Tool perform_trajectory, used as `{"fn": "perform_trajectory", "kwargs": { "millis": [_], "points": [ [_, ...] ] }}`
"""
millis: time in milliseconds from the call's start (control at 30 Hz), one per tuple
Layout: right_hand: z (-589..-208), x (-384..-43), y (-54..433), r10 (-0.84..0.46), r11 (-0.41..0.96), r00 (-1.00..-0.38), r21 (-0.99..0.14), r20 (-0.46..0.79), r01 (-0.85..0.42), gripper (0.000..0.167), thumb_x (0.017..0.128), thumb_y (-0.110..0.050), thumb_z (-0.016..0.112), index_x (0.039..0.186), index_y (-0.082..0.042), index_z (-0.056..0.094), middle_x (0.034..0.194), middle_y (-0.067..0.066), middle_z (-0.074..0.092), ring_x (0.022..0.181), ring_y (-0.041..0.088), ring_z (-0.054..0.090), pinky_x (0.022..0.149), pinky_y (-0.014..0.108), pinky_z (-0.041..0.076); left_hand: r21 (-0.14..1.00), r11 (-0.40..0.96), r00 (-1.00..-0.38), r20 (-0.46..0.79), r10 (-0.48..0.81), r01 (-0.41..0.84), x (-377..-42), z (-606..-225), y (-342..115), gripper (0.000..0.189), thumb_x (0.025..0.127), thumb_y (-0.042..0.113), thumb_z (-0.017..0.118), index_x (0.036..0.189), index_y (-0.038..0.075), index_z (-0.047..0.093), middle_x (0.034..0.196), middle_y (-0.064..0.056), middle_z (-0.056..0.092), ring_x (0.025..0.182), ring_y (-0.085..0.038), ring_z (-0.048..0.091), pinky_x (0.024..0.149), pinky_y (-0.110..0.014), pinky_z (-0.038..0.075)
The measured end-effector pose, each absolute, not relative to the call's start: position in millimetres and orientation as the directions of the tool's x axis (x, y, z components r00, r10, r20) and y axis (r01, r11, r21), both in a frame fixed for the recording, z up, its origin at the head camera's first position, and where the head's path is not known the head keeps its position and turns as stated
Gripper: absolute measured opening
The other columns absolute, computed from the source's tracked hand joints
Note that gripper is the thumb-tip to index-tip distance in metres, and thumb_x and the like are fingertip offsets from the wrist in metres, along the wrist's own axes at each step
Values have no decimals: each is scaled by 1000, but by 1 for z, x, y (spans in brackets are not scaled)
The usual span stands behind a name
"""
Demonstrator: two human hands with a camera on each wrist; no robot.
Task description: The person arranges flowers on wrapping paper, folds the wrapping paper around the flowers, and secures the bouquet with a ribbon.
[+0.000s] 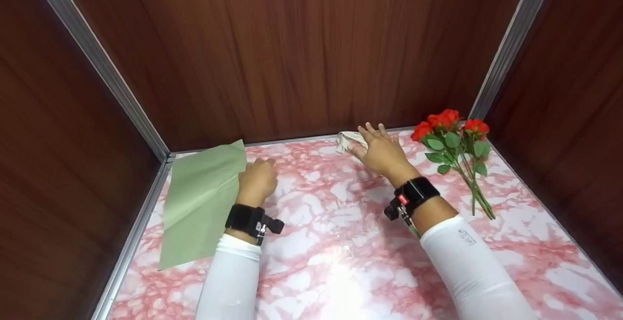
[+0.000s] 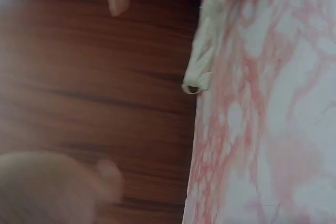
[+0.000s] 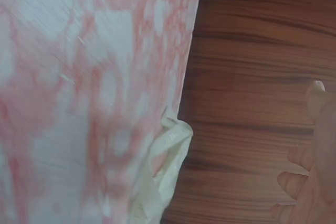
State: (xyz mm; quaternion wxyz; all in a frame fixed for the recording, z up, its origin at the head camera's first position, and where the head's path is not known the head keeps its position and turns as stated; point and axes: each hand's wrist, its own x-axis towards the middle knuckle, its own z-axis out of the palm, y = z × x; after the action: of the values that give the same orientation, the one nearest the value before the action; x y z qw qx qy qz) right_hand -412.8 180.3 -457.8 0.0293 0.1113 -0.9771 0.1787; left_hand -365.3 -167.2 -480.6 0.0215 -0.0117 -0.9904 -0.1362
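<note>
My left hand [image 1: 258,178] is beside the right edge of a sheet of light green wrapping paper [image 1: 204,203] and overlaps it in the head view. Its fingers look curled there; blur in the left wrist view leaves me unable to tell whether they hold anything. At the back of the table, my right hand [image 1: 382,154] spreads its fingers over a crumpled cream ribbon-like strip [image 1: 349,140]. A gap shows between that hand and the strip [image 3: 163,177] in the right wrist view. To the right lie red artificial roses [image 1: 445,119] with green leaves and long stems.
The pink-and-white marbled table [image 1: 336,222] is enclosed by a dark wood back panel [image 1: 302,52] and side panels [image 1: 58,164]. Metal strips [image 1: 97,62] run along the corners. The green sheet's upper right corner rises against the back panel.
</note>
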Motion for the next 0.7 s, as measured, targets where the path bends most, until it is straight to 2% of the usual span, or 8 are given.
{"fn": "perform_trajectory", "kwargs": {
  "millis": [67, 167, 267, 433, 600, 700],
  "points": [
    [-464, -411, 180, -207, 909, -974, -349, 96, -228, 88, 113, -72, 47, 181, -19, 30, 190, 11, 24, 178, 44, 10, 137, 80, 15, 273, 962, -1000, 3, 7, 8, -360, -489, -181, 46, 111, 11, 56, 156, 9, 68, 152, -26, 68, 140, -51, 63, 112, -72, 55],
    [-475, -407, 179, -208, 906, -973, -356, 97, -229, 87, 113, -70, 49, 180, -17, 33, 189, 13, 27, 178, 45, 14, 136, 80, 17, 282, 959, -999, -44, -22, -33, -353, -502, -201, 47, 105, 1, 57, 150, 4, 70, 145, -30, 69, 135, -54, 64, 108, -70, 58],
    [-487, -403, 180, -209, 906, -973, -355, 99, -231, 85, 113, -68, 51, 179, -17, 36, 188, 14, 30, 177, 47, 16, 137, 78, 16, 310, 946, -994, -74, -75, -94, -348, -515, -218, 47, 103, 5, 63, 150, 1, 67, 146, -32, 66, 138, -56, 60, 108, -71, 56],
    [-505, -395, 183, -211, 901, -973, -366, 93, -231, 84, 113, -63, 55, 180, -17, 33, 187, 14, 32, 176, 49, 16, 137, 79, 13, 363, 912, -980, -123, -157, -192, -340, -531, -235, 55, 102, 26, 77, 149, -2, 66, 146, -32, 64, 138, -56, 58, 110, -74, 53],
    [-520, -389, 184, -213, 899, -975, -377, 72, -224, 82, 114, -63, 54, 178, -15, 37, 186, 14, 34, 175, 49, 20, 137, 79, 17, 358, 913, -979, -122, -164, -198, -335, -541, -237, 59, 99, 33, 84, 141, -6, 70, 141, -32, 66, 134, -54, 58, 108, -73, 54],
    [-527, -385, 183, -220, 896, -973, -380, 67, -229, 81, 114, -63, 54, 177, -13, 40, 185, 16, 36, 174, 50, 23, 135, 80, 20, 359, 918, -985, -102, -143, -170, -334, -543, -231, 55, 100, 33, 83, 137, -6, 72, 139, -31, 66, 134, -53, 58, 108, -72, 53]
  ]
}}
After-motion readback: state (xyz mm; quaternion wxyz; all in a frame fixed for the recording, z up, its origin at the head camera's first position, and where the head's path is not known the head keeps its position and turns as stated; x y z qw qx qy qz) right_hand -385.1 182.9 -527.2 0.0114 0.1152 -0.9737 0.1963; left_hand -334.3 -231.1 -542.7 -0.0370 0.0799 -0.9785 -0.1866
